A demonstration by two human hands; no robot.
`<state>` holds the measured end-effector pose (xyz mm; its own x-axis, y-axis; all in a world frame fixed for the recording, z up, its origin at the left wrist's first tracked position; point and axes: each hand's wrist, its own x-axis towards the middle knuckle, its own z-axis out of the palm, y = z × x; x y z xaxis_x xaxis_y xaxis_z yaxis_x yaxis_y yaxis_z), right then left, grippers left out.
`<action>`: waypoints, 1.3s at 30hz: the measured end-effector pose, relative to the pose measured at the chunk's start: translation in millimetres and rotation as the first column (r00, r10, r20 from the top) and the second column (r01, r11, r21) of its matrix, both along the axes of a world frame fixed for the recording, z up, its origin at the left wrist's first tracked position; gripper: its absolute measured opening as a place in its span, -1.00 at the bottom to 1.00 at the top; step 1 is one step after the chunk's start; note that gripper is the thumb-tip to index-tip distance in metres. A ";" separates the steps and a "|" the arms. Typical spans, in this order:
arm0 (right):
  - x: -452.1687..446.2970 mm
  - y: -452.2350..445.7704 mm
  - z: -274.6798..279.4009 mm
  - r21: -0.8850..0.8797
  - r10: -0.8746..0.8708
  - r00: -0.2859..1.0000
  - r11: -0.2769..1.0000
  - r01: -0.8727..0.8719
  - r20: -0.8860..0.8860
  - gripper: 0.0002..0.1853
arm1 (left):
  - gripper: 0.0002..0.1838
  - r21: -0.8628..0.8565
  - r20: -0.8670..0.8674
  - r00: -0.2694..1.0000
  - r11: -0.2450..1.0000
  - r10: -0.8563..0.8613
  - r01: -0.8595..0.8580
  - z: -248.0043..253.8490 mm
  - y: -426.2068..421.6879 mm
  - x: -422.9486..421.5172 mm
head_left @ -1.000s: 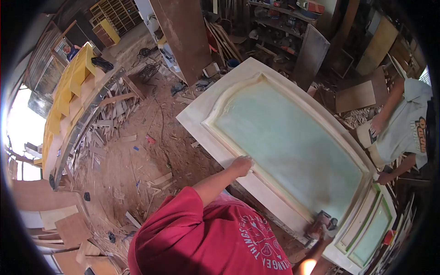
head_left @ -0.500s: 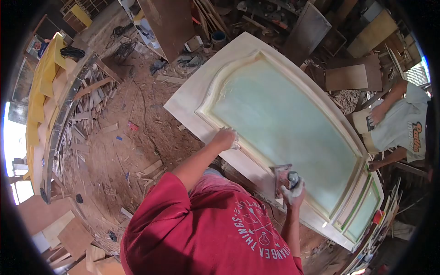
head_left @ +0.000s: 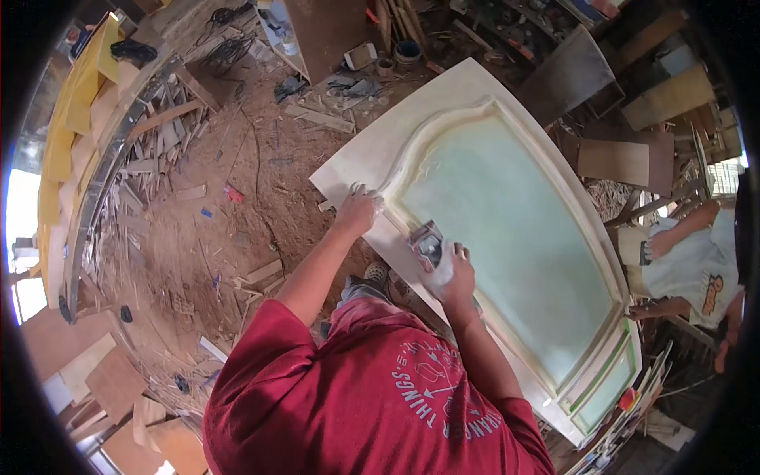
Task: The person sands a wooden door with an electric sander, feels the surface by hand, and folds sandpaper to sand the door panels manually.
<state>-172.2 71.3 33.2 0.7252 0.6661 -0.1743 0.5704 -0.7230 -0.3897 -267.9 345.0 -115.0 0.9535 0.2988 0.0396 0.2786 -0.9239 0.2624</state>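
Observation:
A large pale wooden door [head_left: 360, 150] with a light green recessed panel [head_left: 507, 229] and raised curved moulding lies in front of me. My right hand [head_left: 450, 273], dusted white, is closed around a small palm sander [head_left: 427, 245]. The sander sits at the moulding along the door's near side; its underside is hidden. My left hand [head_left: 360, 210] rests farther up on the near frame, beside the moulding's corner, with whitened fingers laid on the wood. A smaller green-edged panel [head_left: 602, 388] fills the door's lower right end.
Another person [head_left: 689, 261] is at the door's far right side, one arm reaching to its edge. Wood scraps [head_left: 158, 142] and shavings cover the floor at left. A bucket [head_left: 408, 54] and leaning boards [head_left: 566, 79] stand beyond the door. Yellow-covered boards [head_left: 71, 134] line the left.
My right hand has carried the sander up and left along the near moulding. My left hand has shifted up-left along the frame. The view has also shifted slightly.

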 end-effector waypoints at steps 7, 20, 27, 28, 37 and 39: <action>-18.9 116.0 -18.0 0.026 0.196 0.977 0.980 -0.199 0.083 -0.21 | -0.74 -0.210 0.093 0.971 0.957 0.221 -0.198 -6.6 10.7 -65.5; -33.4 24.1 -23.2 0.111 0.122 0.977 0.984 -0.143 0.176 -0.53 | -0.54 -0.159 0.305 0.952 0.983 -0.039 0.091 16.8 -51.6 -53.3; -42.1 -120.9 -32.1 0.111 0.001 0.992 0.994 -0.015 0.123 -0.48 | -0.49 -0.097 0.229 0.878 0.888 -0.420 0.450 -4.1 -123.8 -3.0; -41.5 -145.8 -30.9 0.114 -0.018 0.992 0.994 0.004 0.123 -0.46 | -0.50 -0.051 0.205 0.862 0.875 -0.463 0.482 -9.8 -134.8 5.2; -38.8 -354.7 -25.0 0.094 -0.208 0.959 0.977 0.192 0.195 -0.29 | -0.69 -0.179 0.074 0.764 0.745 -0.641 0.643 -30.5 -263.5 63.8; -38.8 -400.2 -25.4 0.132 -0.238 0.947 0.968 0.214 0.213 -0.34 | -0.71 -0.200 0.057 0.751 0.730 -0.657 0.654 -26.8 -295.8 75.0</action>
<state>-210.9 -328.8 7.8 0.8709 0.4859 0.0742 0.4788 -0.8046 -0.3513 -192.9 49.2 -141.8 0.9153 -0.4014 0.0336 -0.3711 -0.8080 0.4575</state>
